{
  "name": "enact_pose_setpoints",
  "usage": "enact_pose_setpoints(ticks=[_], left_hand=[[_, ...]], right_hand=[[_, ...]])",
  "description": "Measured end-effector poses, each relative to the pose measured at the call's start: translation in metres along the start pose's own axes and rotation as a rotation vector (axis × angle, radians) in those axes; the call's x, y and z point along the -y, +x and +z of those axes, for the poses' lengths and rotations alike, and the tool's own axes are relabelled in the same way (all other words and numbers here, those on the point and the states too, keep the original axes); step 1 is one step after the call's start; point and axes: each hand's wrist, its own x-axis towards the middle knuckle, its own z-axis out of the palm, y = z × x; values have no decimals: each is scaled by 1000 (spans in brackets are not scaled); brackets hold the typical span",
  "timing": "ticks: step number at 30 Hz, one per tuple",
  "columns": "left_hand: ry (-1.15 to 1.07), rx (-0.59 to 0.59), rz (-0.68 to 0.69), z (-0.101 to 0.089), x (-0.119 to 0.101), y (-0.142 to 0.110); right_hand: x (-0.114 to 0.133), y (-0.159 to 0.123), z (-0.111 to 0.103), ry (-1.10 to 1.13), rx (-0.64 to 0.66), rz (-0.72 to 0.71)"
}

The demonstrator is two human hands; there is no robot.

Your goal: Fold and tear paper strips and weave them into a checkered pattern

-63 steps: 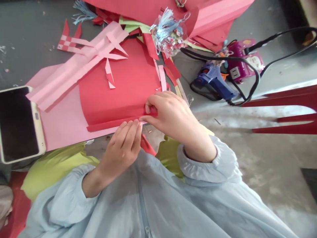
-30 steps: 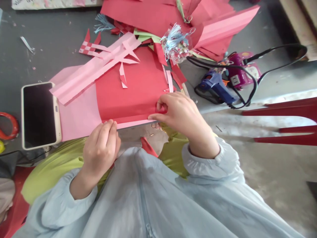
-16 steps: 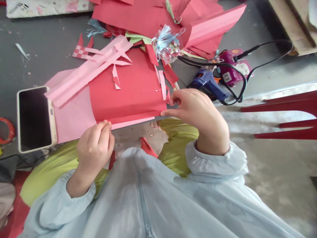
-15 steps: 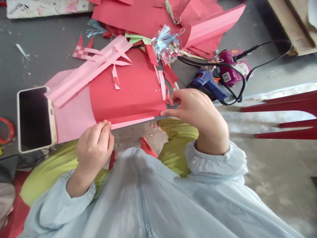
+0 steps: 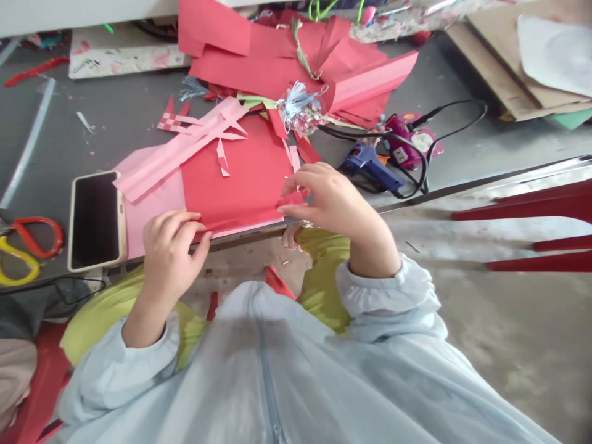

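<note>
A sheet of red paper (image 5: 245, 163) lies at the table's front edge, its near edge folded into a narrow strip. My left hand (image 5: 173, 250) is at the paper's near left corner, thumb and fingers apart, fingertips touching the red paper. At the near right corner is my right hand (image 5: 330, 200), its thumb and bent index finger apart, the thumb tip by the folded edge. Pink paper (image 5: 157, 213) extends from under the red sheet on the left. A pleated pink strip (image 5: 180, 148) and small paper scraps rest on top.
A phone (image 5: 95, 222) and scissors (image 5: 39, 237) lie to the left. On the right are a blue glue gun (image 5: 372, 163), a purple device (image 5: 409, 139) with a black cable, and cardboard (image 5: 499, 68). Red paper pieces (image 5: 277, 68) and a blue tassel (image 5: 298, 102) lie farther back.
The view has shifted, showing more of the table's far side. My left hand's fingers have opened from a pinch on the folded edge. My right thumb and index finger remain apart.
</note>
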Motion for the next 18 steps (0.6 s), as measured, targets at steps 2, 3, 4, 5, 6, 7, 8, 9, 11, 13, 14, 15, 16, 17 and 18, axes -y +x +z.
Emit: enact_pose_setpoints(ticks=[2, 3, 4, 5, 6, 7, 8, 9, 11, 13, 14, 15, 16, 17, 18], left_hand=[[-69, -28, 15, -5, -2, 5], [-99, -38, 28, -9, -3, 8], [-125, -48, 45, -12, -4, 10], [-145, -61, 66, -16, -5, 12], [-159, -77, 89, -20, -6, 13], [-167, -95, 117, -24, -6, 14], [-173, -114, 149, -28, -7, 14], [-174, -130, 180, -31, -7, 13], [-170, -150, 230, -36, -7, 11], [-169, -159, 268, -39, -8, 7], [-169, -161, 281, -40, -9, 6], [-171, -165, 288, -41, -11, 5], [-173, -173, 291, -42, -12, 4], [-172, -186, 284, -44, -13, 4], [-165, -206, 269, -46, -15, 4]], right_hand=[[11, 2, 3, -1, 16, -85], [16, 3, 4, -4, 21, -122], [22, 3, 4, -13, 22, -153], [28, 3, 5, -25, 18, -182], [33, 3, 5, -42, 14, -207], [37, 2, 6, -62, 7, -227], [42, 0, 7, -83, 1, -244], [45, -2, 8, -104, -2, -256], [50, -7, 13, -141, -8, -279], [53, -13, 20, -159, 11, -299], [53, -16, 23, -160, 7, -317], [54, -19, 26, -165, 6, -334], [53, -21, 28, -176, -6, -349], [53, -23, 29, -181, -36, -356], [51, -24, 28, -182, -78, -348]])
